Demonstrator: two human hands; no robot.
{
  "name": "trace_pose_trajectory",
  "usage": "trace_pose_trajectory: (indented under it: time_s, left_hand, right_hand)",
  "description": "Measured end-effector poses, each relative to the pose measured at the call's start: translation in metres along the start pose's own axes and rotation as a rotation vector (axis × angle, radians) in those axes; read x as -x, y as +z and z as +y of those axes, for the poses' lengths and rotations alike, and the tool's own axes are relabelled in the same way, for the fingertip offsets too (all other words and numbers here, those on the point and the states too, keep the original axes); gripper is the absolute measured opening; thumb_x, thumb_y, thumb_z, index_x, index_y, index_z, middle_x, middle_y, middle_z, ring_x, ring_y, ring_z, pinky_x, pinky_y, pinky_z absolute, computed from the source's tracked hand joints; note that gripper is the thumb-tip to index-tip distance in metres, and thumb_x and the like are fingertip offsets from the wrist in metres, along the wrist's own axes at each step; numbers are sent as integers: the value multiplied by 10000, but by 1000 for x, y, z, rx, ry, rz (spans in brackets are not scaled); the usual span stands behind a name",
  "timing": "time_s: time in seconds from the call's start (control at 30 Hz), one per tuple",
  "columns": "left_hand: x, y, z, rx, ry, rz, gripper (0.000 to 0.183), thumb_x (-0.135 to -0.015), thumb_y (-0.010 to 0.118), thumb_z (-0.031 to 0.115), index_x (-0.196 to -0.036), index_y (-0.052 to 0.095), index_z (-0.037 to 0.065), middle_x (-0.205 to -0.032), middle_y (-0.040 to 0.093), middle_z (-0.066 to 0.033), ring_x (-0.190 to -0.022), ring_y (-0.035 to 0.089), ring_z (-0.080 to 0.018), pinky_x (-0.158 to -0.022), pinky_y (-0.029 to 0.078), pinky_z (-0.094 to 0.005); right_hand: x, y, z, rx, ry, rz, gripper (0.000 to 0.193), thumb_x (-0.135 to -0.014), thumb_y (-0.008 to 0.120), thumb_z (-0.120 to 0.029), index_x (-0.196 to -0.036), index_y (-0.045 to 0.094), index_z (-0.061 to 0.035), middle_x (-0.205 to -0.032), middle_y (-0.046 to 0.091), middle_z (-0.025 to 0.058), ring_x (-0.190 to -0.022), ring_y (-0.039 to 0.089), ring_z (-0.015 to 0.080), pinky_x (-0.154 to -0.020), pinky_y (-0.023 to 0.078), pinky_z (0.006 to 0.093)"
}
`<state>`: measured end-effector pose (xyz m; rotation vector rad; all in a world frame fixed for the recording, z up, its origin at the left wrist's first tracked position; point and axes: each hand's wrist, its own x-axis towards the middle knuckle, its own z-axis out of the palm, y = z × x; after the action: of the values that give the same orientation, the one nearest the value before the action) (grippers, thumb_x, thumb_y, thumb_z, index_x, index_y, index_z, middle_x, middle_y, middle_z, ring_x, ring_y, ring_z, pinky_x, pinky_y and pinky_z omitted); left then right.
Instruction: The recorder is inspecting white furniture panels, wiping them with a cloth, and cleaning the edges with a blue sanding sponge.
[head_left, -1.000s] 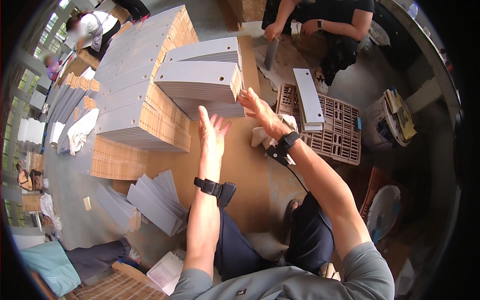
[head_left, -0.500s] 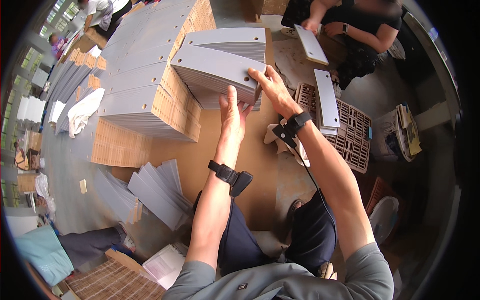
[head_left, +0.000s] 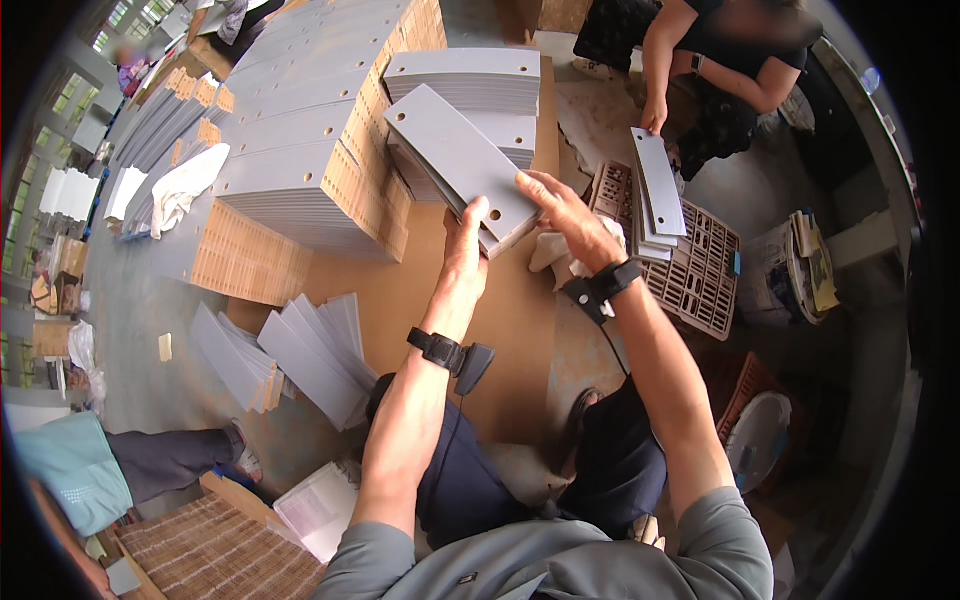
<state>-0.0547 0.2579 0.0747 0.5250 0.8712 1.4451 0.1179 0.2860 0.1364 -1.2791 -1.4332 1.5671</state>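
A small stack of grey boards, each with a hole near either end, is tilted up between my two hands. My left hand grips its near left corner, thumb on top and fingers hidden beneath. At the near right edge, my right hand closes on it with its fingers along the top. Just beyond the held boards stands a taller pile of similar grey boards on the brown sheet.
Large stacked grey boards fill the left. Loose boards fan out nearer me. A plastic crate with several boards stands right, where a co-worker's hand touches one. A white cloth lies far left.
My hands have drawn the upper boards off the pile, toward me, and turned them. The co-worker's board has come down onto the boards at the crate.
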Motion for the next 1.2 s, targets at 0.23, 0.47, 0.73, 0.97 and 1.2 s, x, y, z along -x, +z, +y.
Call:
trace_pose_trajectory:
  time_s: [0.23, 0.47, 0.73, 0.97, 1.2]
  left_hand:
    - [80, 8, 7, 16, -234, -96, 789, -814, 740, 491, -1406, 428, 74, -1377, 486, -115, -1286, 473, -255, -1076, 421, -462]
    - [166, -13, 5, -15, -540, -12, 714, -870, 651, 502, -1416, 442, 92, -1339, 536, -153, -1228, 539, -326, -1016, 471, -517]
    - [260, -42, -22, 4, -810, -51, 716, -936, 441, 569, -1462, 413, 85, -1426, 499, -165, -1284, 514, -356, -1032, 436, -563]
    - [292, 17, -47, 304, -806, -38, 746, -935, 390, 647, -1452, 432, 112, -1413, 506, -162, -1273, 519, -342, -1028, 429, -558]
    - [297, 37, -35, 645, -677, 42, 800, -931, 430, 697, -1435, 414, 75, -1361, 529, -187, -1163, 603, -342, -934, 512, -578]
  right_hand:
    - [43, -31, 18, -30, 177, -298, 1015, -822, 592, -753, -1492, 393, -17, -1484, 447, 191, -1366, 417, 314, -1100, 367, 463]
    - [101, 23, 72, -555, 227, -464, 855, -893, 592, -663, -1435, 439, -19, -1397, 535, 168, -1235, 549, 234, -1038, 452, 345]
    - [199, 60, 110, -613, 620, -349, 740, -894, 615, -584, -1346, 489, -11, -1232, 630, 140, -1032, 650, 243, -897, 534, 378]
    - [196, 7, 108, -459, 745, -387, 585, -928, 616, -532, -1246, 601, -41, -1161, 658, 102, -1008, 639, 218, -890, 539, 361]
    - [160, 15, 18, -126, 922, -398, 389, -1012, 567, -368, -1271, 589, -78, -1148, 662, 29, -1054, 628, 148, -930, 511, 313]
